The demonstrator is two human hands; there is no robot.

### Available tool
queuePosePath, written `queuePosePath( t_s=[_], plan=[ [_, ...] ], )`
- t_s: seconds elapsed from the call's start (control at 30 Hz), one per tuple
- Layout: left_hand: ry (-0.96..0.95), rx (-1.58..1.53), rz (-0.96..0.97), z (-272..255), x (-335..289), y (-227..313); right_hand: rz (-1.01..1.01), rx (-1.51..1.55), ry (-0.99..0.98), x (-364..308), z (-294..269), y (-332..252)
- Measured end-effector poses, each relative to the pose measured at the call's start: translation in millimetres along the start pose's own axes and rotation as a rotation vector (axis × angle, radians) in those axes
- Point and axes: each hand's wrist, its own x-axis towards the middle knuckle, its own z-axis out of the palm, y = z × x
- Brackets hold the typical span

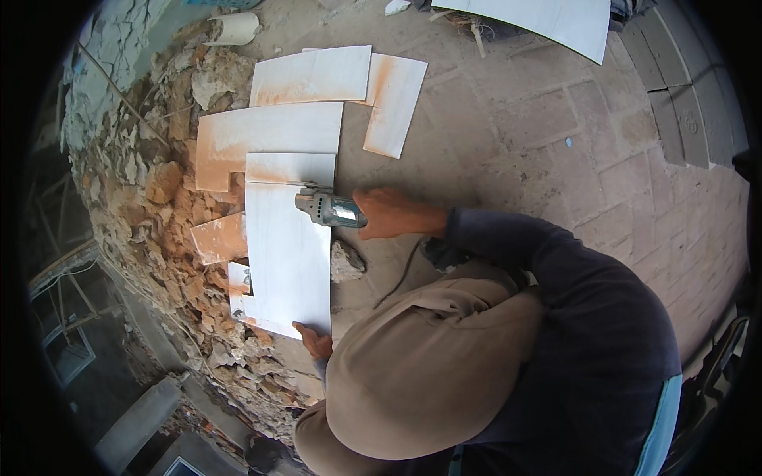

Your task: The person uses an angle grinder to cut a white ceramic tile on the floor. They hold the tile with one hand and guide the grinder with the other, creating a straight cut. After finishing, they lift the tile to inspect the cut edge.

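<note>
My right grip [389, 214] is clamped around a green-and-gray grinder [337, 209] over a white tile [286, 254], streaked orange beside a dark line across its upper end. My left grip [316, 343] touches its lower edge; whether clamped, I cannot tell. Rubble [165, 214] borders one side; brick floor [548, 127] spreads beyond the opposite edge.

The person wears a dark navy long-sleeved top [591, 333], the right sleeve [512, 234] creased and reaching the wrist. A light blue strip [665, 420] runs along the top's lower right side. The loose trousers [429, 373] are plain brownish beige, gathered in soft folds. Right hand [393, 213] and left hand [315, 343] are bare.
</note>
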Motion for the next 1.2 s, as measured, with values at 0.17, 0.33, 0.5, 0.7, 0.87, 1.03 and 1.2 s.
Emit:
queuePosePath(
  t_s=[0.17, 0.33, 0.5, 0.7, 0.87, 1.03, 1.2],
  plan=[
    [0.000, -0.005, 0.000, 3.5, -0.9, 3.0, -0.006, 0.001, -0.028, -9.3, -9.6, 0.5],
    [-0.002, -0.001, 0.004, 2.9, -0.5, 5.3, -0.005, 0.001, -0.015, -0.4, -7.4, -3.3],
    [0.004, -0.004, 0.009, 1.1, -0.7, 2.8, 0.005, -0.008, -0.017, -4.5, -5.5, -1.6],
    [-0.001, 0.001, 0.003, 3.1, -0.1, 5.3, -0.002, -0.002, -0.042, -3.6, -9.2, -1.4],
    [0.007, 0.004, 0.009, 4.1, -1.8, 6.6, 0.015, -0.017, -0.052, 7.7, -5.3, -5.9],
    [0.015, 0.007, 0.010, 5.1, 0.0, 5.1, 0.013, -0.011, -0.048, -3.7, -7.2, -0.2],
    [0.028, 0.053, 0.052, 0.7, 14.1, -11.0, 0.047, -0.035, -0.045, -3.9, -10.4, -3.7]
  ],
)
